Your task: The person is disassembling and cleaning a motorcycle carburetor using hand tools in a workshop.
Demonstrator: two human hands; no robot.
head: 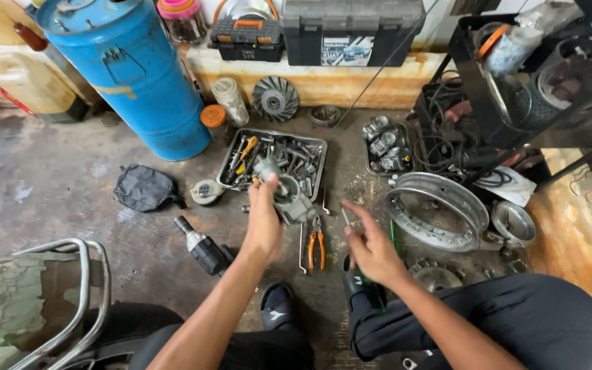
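A: Entry, head view. Left hand (263,223) is closed around a grey metal engine part (288,195), possibly a carburettor, held up above the concrete floor (56,185), just in front of the steel tray of tools (318,147).

B: Right hand?

A: Right hand (371,248) is off the part, fingers loosely curled, pinching a thin metal rod (345,216), perhaps a small screwdriver or pick; too small to say which. Its tip points up toward the part but is apart from it.

B: Step in hand, as judged?

A: Working on the held part, tool not yet applied. Looks like an approach between grips.

B: What does the next move call for?

A: Likely steadying the part in the left hand and turning it so the target face meets the tool tip. The part is irregular, so a firm hold matters.

B: Surroundings?

A: Orange-handled pliers (316,248) lie on the floor between the hands; a black power driver (203,248) lies left of the left wrist; a blue drum (138,75) stands behind.
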